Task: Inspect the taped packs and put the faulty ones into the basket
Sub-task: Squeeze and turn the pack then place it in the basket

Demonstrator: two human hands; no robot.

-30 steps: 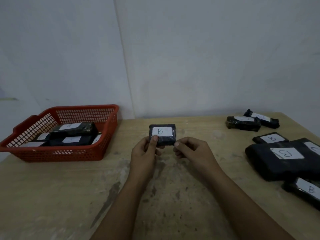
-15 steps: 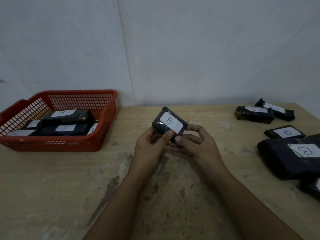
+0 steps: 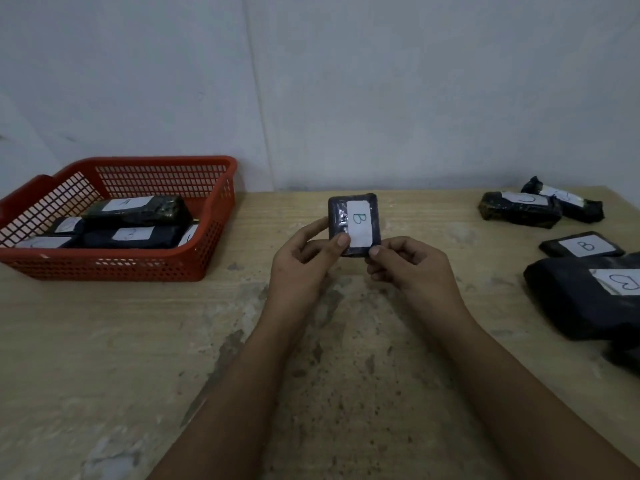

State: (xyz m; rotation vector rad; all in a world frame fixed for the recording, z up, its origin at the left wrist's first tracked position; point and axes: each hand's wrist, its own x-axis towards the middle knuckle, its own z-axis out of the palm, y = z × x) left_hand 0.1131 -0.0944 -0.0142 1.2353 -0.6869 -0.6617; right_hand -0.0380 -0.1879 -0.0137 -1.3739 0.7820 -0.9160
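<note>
A small black taped pack [image 3: 354, 216] with a white label marked B stands on end above the table's middle. My left hand [image 3: 304, 261] pinches its lower left corner and my right hand [image 3: 405, 268] pinches its lower right corner. The red mesh basket [image 3: 207, 258] sits at the left and holds several black labelled packs [image 3: 138, 211]. More black packs lie at the right: two at the far corner [image 3: 519, 207], a flat one marked B [image 3: 583, 245] and a large one [image 3: 585, 296].
The worn wooden table [image 3: 104, 341] meets a pale wall at the back. Its right edge runs close behind the packs on the right. Another dark pack [image 3: 623, 355] pokes in at the right border.
The pack has been turned in both hands from lying wide, through a tilt, to standing on end with the B label sideways. The view has shifted slightly.
</note>
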